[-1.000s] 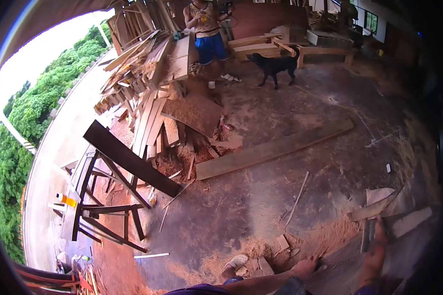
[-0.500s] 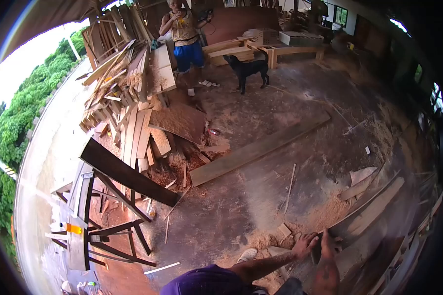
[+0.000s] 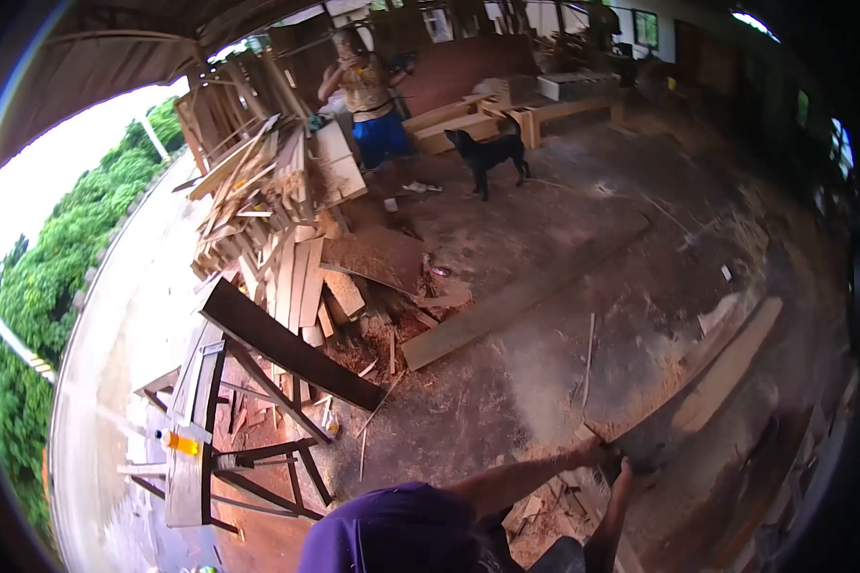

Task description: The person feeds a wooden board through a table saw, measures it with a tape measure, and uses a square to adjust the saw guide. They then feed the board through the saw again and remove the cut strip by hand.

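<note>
My left hand (image 3: 600, 456) is at the near end of a wide board (image 3: 680, 432) at the lower right, its arm stretched across from the purple-clothed shoulder (image 3: 392, 530). Close beside it, my right hand (image 3: 625, 474) is raised at the same board end, with the forearm coming up from the bottom edge. Both hands are dark and smeared, so their finger positions and grip are unclear. A paler plank (image 3: 728, 368) lies along the board's far part. Wood shavings (image 3: 545, 511) and offcuts lie below my hands.
A long plank (image 3: 526, 296) lies on the floor. At left, a dark board (image 3: 291, 346) rests by a bench (image 3: 193, 477) holding a yellow bottle (image 3: 180, 442). Stacked lumber (image 3: 258, 196), a person (image 3: 368, 95) and a black dog (image 3: 490, 156) are farther back.
The view has tilted and shifted, so the background sits farther right. My hands now look closer together and blurred at the board end. The dog and the person remain in about the same places.
</note>
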Tool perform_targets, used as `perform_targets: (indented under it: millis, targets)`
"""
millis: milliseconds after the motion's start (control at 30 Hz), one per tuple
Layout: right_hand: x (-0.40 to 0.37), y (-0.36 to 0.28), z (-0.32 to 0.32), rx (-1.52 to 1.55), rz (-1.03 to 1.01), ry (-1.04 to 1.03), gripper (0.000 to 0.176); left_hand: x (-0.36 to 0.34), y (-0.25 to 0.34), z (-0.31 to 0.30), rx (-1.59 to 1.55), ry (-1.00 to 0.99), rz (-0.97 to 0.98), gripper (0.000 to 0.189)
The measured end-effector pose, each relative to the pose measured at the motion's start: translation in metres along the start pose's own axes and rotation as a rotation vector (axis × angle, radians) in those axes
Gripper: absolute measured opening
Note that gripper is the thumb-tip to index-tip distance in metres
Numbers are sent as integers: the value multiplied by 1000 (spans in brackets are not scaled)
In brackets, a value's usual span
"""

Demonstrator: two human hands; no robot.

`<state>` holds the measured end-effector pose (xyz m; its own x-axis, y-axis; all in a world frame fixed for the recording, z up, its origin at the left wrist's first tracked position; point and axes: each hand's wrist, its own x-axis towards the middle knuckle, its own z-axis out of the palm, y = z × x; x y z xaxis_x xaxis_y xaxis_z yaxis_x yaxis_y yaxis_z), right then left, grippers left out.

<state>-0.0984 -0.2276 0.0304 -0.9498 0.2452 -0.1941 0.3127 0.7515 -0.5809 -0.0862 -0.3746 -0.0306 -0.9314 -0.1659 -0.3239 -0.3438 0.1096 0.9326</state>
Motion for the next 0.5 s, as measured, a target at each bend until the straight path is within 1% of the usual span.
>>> perform_targets:
  millis: [33, 67, 100, 133, 167, 200, 233, 300, 333, 400, 433, 467, 500]
  targets:
    - [12, 29, 23, 191, 12, 73, 101, -10, 26, -11, -23, -51, -45, 68]
    - [20, 45, 32, 383, 12, 151, 100, -2, 30, -13, -45, -117, -145, 74]
    - [12, 47, 22, 555, -151, 73, 95, 6, 32, -15, -60, -181, -245, 82]
    - [7, 47, 12, 559, -148, 89, 95, 22, 19, -5, -54, -193, -237, 82]
    - [2, 44, 2, 410, -125, 33, 89, 36, 5, 7, 34, -145, -166, 86]
    - [0, 42, -2, 262, -98, -22, 83, 39, 9, 9, 121, -98, -94, 91]
    - [6, 44, 3, 266, -91, -5, 83, 41, 12, 7, 127, -112, -84, 91]
    - [15, 54, 15, 90, 1, -37, 70, 42, 16, -2, 11, -279, -171, 100]
    - [12, 56, 19, 88, 3, -31, 70, 47, 11, -3, 9, -284, -168, 100]
    - [9, 53, 24, 113, -168, 70, 72, 57, -2, 1, 38, -252, -213, 97]
    - [10, 54, 25, 88, -166, 72, 72, 47, 18, -12, 114, -222, -303, 91]
    - [13, 52, 36, 55, -98, 103, 73, 34, 39, -26, 95, -236, -307, 91]
    - [14, 49, 46, 24, -28, 132, 74, 24, 49, -40, 118, -184, -165, 87]
